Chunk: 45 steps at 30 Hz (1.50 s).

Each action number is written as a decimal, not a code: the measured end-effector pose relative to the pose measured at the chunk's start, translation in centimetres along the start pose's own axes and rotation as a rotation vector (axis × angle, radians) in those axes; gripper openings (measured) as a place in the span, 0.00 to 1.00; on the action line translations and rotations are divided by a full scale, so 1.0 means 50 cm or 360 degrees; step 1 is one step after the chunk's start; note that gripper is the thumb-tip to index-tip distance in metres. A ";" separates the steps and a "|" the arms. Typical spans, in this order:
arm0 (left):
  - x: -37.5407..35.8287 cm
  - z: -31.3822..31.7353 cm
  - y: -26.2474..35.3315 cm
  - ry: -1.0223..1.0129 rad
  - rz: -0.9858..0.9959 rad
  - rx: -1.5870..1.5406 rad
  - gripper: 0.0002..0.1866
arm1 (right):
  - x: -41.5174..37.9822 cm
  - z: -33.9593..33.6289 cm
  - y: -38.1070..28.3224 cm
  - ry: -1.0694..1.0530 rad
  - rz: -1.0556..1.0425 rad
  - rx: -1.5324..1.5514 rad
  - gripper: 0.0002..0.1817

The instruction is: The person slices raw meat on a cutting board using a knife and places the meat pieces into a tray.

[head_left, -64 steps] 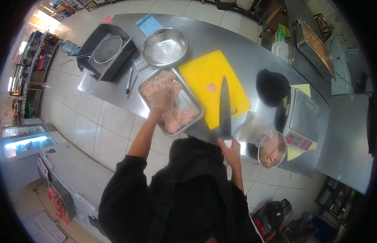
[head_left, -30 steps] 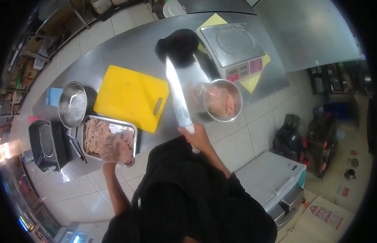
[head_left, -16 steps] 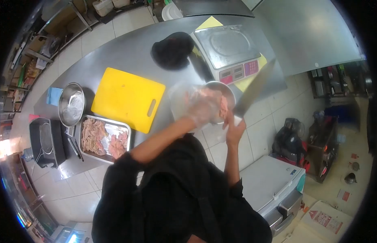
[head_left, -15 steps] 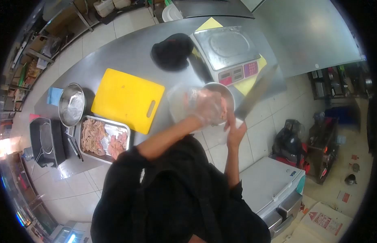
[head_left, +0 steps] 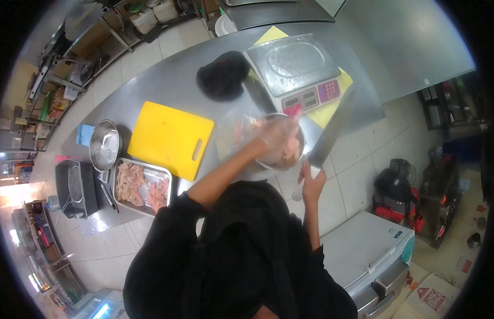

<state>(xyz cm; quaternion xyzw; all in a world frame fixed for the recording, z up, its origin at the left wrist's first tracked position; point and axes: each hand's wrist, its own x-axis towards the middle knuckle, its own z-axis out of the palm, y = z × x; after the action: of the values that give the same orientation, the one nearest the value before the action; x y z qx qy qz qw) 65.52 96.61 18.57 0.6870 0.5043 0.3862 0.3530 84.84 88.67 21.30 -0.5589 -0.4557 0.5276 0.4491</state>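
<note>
Steel bowl [head_left: 303, 146], head view: at the near edge of the table [head_left: 170, 80], with pink meat [head_left: 291, 150] inside.
Left hand [head_left: 274, 133]: clear-gloved, over the bowl, blurred; whether its fingers grasp any meat cannot be told.
Knife [head_left: 332, 130]: white handle gripped firmly in the right hand [head_left: 313, 184]; blade angled outward past the bowl's right side, presumably to spare the left hand its edge.
Plastic bag [head_left: 232, 139]: clear, just left of the bowl.
Yellow cutting board [head_left: 170, 138]: flat, between bowl and tray, likely so either is within reach.
Metal tray [head_left: 170, 182]: holds further meat, its raised rim probably keeping pieces contained.
Scale [head_left: 292, 59]: beyond the bowl, on yellow sheeting [head_left: 332, 114], perhaps protecting the surface.
</note>
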 end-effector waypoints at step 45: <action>-0.691 -0.464 -0.345 0.0417 -0.1120 0.1693 0.15 | -0.077 0.599 0.109 -0.1281 -0.0484 -0.1647 0.13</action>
<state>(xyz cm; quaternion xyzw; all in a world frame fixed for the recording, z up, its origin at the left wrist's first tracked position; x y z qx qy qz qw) 31.03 69.65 7.95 0.5090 0.8604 0.0256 0.0056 55.00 84.50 15.42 -0.3915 -0.8552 0.3393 -0.0121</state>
